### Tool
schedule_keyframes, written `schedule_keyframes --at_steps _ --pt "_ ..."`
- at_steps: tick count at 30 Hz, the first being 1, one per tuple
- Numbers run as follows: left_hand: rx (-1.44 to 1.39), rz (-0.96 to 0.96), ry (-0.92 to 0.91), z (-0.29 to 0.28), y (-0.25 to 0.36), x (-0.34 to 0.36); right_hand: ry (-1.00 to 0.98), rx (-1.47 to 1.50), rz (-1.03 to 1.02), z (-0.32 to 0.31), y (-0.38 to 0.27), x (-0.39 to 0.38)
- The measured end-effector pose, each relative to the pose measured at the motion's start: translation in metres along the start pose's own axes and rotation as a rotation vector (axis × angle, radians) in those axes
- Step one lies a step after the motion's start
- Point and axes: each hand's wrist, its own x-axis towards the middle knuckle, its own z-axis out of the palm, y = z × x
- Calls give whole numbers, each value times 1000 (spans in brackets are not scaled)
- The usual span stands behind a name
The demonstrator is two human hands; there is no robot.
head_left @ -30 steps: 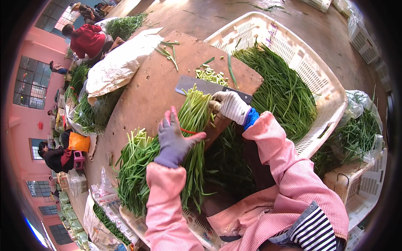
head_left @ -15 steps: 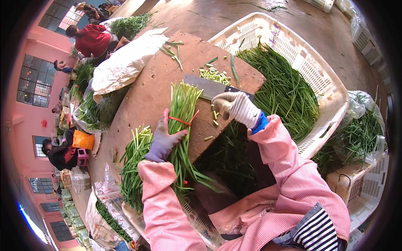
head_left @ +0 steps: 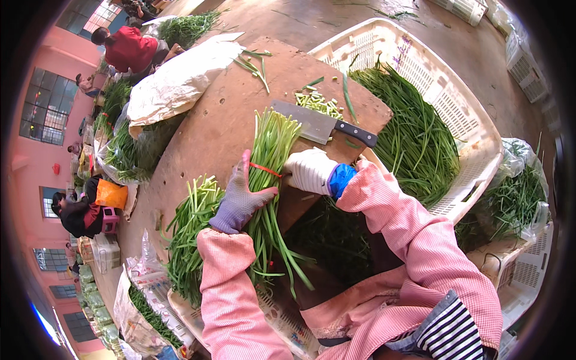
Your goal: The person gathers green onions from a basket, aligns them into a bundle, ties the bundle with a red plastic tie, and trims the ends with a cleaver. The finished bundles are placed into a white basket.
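My left hand [head_left: 243, 195], in a grey-purple glove, is wrapped round a bunch of garlic chives [head_left: 273, 138] with pale cut ends pointing away from me. A thin red tie [head_left: 264, 170] circles the bunch. At its right side my right hand [head_left: 310, 172], in a white glove, is closed where the tie ends; its fingertips are partly hidden. Beyond that hand a cleaver [head_left: 312, 123] with a black handle lies flat on the brown wooden board [head_left: 222, 126]. Another bunch of chives [head_left: 195, 222] rests left of my left hand.
Cut stem pieces [head_left: 318, 104] lie behind the cleaver. A large white crate [head_left: 474, 114] on the right holds a heap of loose chives [head_left: 414, 132]. A white sack [head_left: 180, 75] overlaps the board's far left edge. Other people sit farther left, one in red [head_left: 129, 51].
My right hand has moved from the cleaver's handle, nearer and left, to the bunch's red tie. The cleaver is left lying on the board. My left hand keeps its hold.
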Motion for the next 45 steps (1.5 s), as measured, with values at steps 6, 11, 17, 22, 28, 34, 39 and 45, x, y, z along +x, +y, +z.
schedule_keyframes --at_steps 6,11,17,22,28,34,39,45 --pt "286 -16 -9 5 20 -5 39 -22 9 -10 5 -20" --pt "351 -192 65 10 52 0 64 99 -6 -7 5 -32" --pt "642 -235 1 33 67 17 61 36 -38 -5 11 -35" --pt "656 -247 -4 41 61 16 -158 21 95 -11 11 -34" --pt "627 -287 -59 37 53 22 -100 106 62 -14 9 -54" --pt "621 -294 -91 35 52 23 -165 444 231 -21 7 -68" --pt "595 -272 -42 40 54 21 -59 797 250 -22 -21 -63" --pt "580 -281 -46 41 47 20 29 1087 380 -17 -49 -61"
